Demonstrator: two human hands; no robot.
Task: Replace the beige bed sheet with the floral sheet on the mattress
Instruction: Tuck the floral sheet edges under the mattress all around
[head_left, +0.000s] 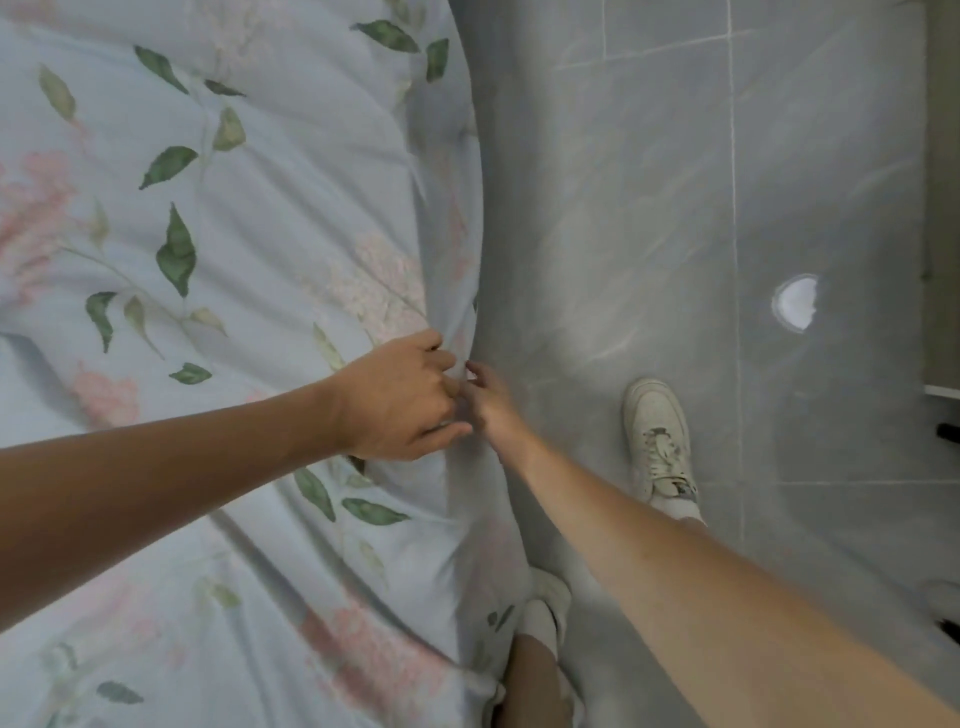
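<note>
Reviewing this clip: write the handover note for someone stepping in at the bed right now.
Left hand: fingers curled, gripping the floral sheet at the bed's side edge.
Right hand: beside the left at the same edge, fingertips on the fabric; whether it grips is unclear.
Floral sheet: spread over the top, draped down the side, wrinkles radiating from the grip.
Beige sheet: not in view.
Done: floral sheet laid on.
Left: probably pull this edge taut, tuck it, smooth the wrinkles. Other edges are out of frame; check them.

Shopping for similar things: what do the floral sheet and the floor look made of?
Floral sheet: thin matte woven cloth, likely cotton or a blend; it creases softly.
Floor: grey glazed tiles, probably ceramic; grout lines and a glossy light reflection show.
</note>
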